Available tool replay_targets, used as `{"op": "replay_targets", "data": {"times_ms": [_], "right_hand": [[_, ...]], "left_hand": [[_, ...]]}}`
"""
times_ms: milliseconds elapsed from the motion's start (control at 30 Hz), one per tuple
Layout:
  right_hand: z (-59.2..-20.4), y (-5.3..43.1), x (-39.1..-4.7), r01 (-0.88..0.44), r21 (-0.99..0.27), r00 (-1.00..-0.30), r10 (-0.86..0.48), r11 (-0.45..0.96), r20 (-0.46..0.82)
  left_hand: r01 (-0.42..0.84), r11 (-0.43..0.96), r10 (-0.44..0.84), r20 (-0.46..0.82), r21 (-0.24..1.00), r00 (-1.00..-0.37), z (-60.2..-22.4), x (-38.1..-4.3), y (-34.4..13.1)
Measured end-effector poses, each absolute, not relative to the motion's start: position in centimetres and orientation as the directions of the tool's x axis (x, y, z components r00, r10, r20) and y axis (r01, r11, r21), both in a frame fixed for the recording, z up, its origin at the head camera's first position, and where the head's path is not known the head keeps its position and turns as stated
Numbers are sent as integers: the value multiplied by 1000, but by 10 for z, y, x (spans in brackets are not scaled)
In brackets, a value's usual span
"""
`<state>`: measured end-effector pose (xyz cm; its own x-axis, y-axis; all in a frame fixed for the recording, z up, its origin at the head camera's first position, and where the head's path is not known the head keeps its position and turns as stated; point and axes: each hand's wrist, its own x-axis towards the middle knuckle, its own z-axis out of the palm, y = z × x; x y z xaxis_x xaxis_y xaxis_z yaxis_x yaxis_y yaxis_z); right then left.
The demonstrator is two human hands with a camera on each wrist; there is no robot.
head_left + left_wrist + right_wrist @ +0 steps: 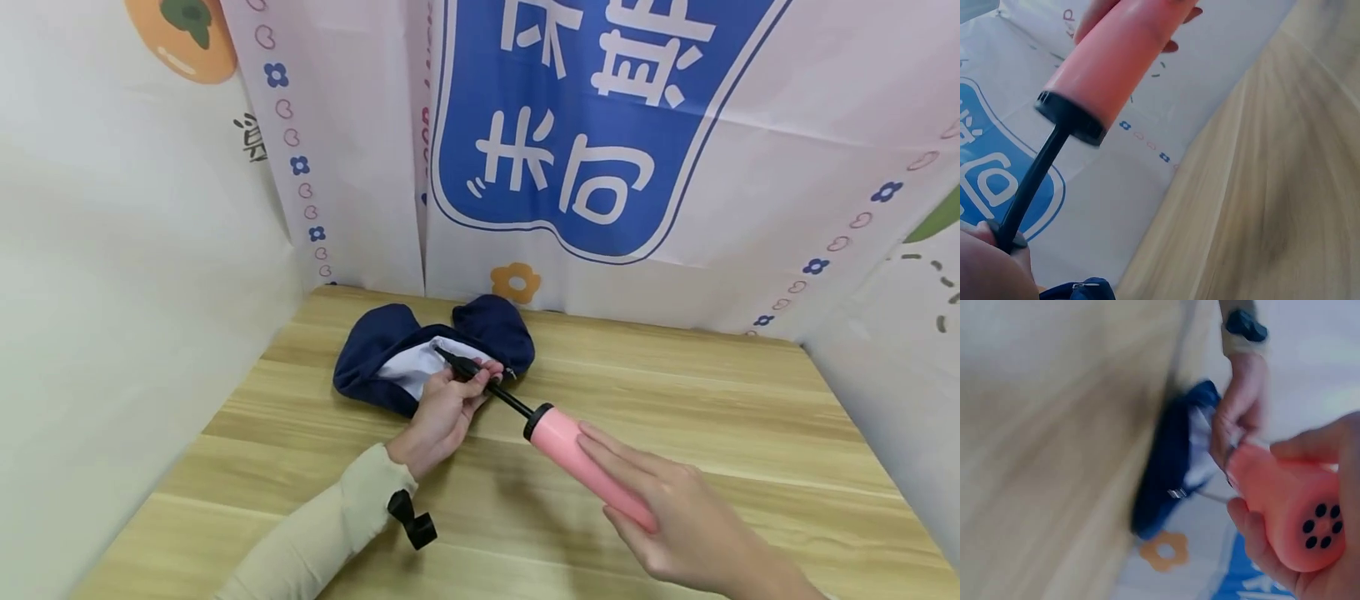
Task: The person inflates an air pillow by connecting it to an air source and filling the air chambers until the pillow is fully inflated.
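Note:
A pink hand pump [588, 467] with a black rod slants across the middle of the head view. My right hand [686, 521] grips its pink barrel; the holed end of the barrel faces the right wrist camera. My left hand [442, 417] holds the pump's black nozzle end [459, 363], whose tip points into an opened navy U-shaped neck pillow [378, 342]. White inner material [408, 367] shows through the pillow's zip opening. Whether the tip sits inside a valve I cannot tell. In the left wrist view the black rod [1038, 181] extends out of the barrel.
The pillow lies at the back of a wood-grain table [675, 392]. Behind it hangs a printed sheet [360, 167] with a blue sign, and pale walls stand on both sides. A black strap mount [412, 521] is on my left wrist.

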<state>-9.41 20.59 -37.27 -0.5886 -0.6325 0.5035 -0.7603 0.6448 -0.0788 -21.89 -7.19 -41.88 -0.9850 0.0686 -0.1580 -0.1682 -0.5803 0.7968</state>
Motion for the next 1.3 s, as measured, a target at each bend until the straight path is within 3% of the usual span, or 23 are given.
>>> {"op": "replay_targets", "data": {"times_ms": [200, 433, 567, 767, 933, 1100, 1167, 1300], "right_hand": [[-361, 198, -88, -718, -85, -630, -593, 690, 502], [-364, 153, -105, -648, -278, -719, -449, 709, 531], [-370, 144, -114, -626, -320, -752, -441, 711, 490], [-379, 170, -103, -668, -283, -733, -542, 689, 410], [-360, 197, -80, -696, -196, -704, -602, 691, 377], [-334, 217, -59, -633, -182, -769, -584, 753, 261], [-331, 215, -59, -619, -159, -776, -568, 769, 274], [-343, 193, -79, -668, -102, -691, -564, 737, 452]], "left_hand": [[-160, -638, 23, -189, 753, -982, -415, -212, -63], [-155, -655, 3, -203, 740, -979, -413, -198, -52], [-191, -605, 37, -212, 773, -977, -414, -199, -57], [-185, -558, 82, -168, 809, -982, -411, -212, -71], [-192, -545, 112, -155, 816, -981, -403, -219, -77], [-195, -584, 81, -183, 788, -980, -399, -224, -82], [-196, -606, 68, -195, 771, -978, -399, -224, -78], [-207, -631, 61, -218, 748, -974, -406, -214, -62]]}}
